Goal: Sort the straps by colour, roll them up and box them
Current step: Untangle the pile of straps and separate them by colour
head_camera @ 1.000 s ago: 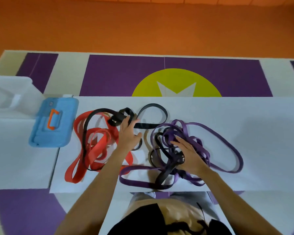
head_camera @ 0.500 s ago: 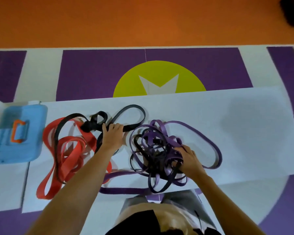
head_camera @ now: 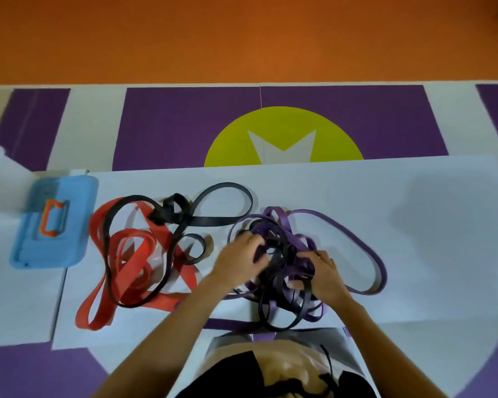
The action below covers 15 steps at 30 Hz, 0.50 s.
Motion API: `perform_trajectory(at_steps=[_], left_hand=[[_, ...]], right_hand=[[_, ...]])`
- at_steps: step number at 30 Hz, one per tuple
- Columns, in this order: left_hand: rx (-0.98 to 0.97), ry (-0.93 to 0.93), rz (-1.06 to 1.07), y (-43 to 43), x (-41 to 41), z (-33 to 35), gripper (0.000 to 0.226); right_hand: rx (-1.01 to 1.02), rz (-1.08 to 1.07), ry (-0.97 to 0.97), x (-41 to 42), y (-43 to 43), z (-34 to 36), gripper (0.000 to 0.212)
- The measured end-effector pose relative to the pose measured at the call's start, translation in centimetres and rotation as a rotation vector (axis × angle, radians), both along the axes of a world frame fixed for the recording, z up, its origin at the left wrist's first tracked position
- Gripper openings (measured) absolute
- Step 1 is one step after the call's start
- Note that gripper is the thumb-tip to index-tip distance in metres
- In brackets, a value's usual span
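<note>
Red straps point(head_camera: 133, 262) lie in loose loops on the left of the white table point(head_camera: 414, 239), with a black strap point(head_camera: 202, 214) looped and knotted over them. To the right sits a tangle of purple straps point(head_camera: 357, 245) mixed with thin black ones point(head_camera: 282, 314). My left hand point(head_camera: 239, 257) rests on the tangle's left side, fingers curled into the straps. My right hand point(head_camera: 325, 274) grips the tangle's right side. Both hands are closed on the pile.
A blue box point(head_camera: 53, 222) with an orange handle lies closed at the table's left end, beside a white container point(head_camera: 0, 173). The floor beyond shows purple, yellow and orange panels. My lap is at the table's near edge.
My left hand has left the black strap near the red pile and moved right onto the purple and black tangle. My right hand stays on the tangle.
</note>
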<state>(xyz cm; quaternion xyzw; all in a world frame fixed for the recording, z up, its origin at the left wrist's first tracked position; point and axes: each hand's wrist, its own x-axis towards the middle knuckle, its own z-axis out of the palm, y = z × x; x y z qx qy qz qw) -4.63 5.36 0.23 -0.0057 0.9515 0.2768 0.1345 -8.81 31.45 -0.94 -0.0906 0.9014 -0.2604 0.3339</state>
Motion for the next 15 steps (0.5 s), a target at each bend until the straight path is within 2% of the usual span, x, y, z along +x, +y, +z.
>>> perform_trajectory(at_steps=[2, 4, 6, 9, 12, 15], left_hand=[[-0.063, -0.144, -0.106, 3.0, 0.6, -0.4, 0.057], [-0.130, -0.126, -0.117, 4.1, 1.1, -1.5, 0.037], [-0.067, -0.054, -0.047, 3.6, 0.9, -1.8, 0.016], [0.049, 0.103, 0.060, 0.7, 0.5, -1.5, 0.013], [0.320, 0.182, 0.314, -2.0, 0.6, 1.5, 0.013], [0.873, 0.193, 0.804, -4.6, 0.2, 6.6, 0.012]], right_hand=[[-0.005, 0.017, -0.006, 0.2, 0.2, 0.3, 0.088], [0.002, 0.027, 0.014, 0.5, 0.3, 0.5, 0.088], [0.014, 0.017, 0.052, 0.8, 0.3, 0.9, 0.080], [0.031, -0.037, 0.105, 1.2, 0.1, 1.5, 0.068], [0.030, -0.102, 0.120, 1.5, -0.5, 1.9, 0.076], [0.047, -0.150, 0.113, 1.6, -1.1, 1.8, 0.084]])
